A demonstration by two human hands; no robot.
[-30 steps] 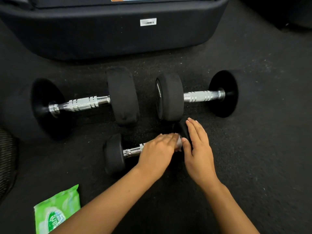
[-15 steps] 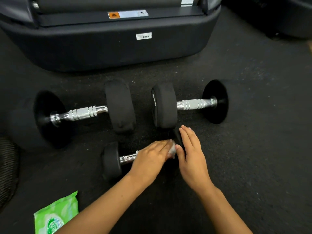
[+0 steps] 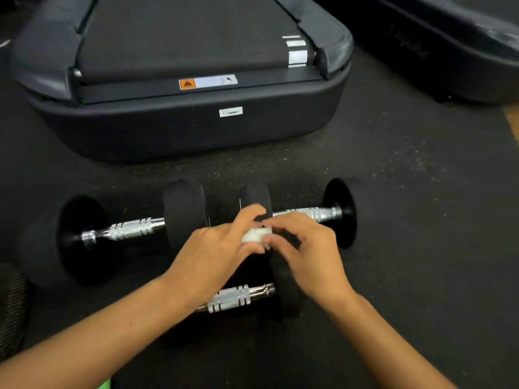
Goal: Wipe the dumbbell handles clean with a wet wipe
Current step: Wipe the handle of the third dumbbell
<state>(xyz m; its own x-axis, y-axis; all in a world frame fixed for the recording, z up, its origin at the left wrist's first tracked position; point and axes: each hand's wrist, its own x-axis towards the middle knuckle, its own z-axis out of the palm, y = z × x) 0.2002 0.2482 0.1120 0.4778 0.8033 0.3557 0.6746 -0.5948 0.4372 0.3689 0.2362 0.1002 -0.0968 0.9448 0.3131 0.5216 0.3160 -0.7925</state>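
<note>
Above the small dumbbell (image 3: 244,297) on the black rubber floor (image 3: 407,248), both hands meet around a bunched white wet wipe (image 3: 254,235). Reaching in from the lower left, the left hand (image 3: 213,254) has its fingers curled round the wad, thumb toward the body. Coming from the lower right, the right hand (image 3: 304,248) pinches the wipe's right end with bent fingertips. That dumbbell's chrome handle shows bare beneath the wrists, its right weight under the right hand. Farther off lie two larger dumbbells end to end, the left one (image 3: 126,230) and the right one (image 3: 317,213), their handles uncovered. Beyond them stands a treadmill base (image 3: 182,127).
</note>
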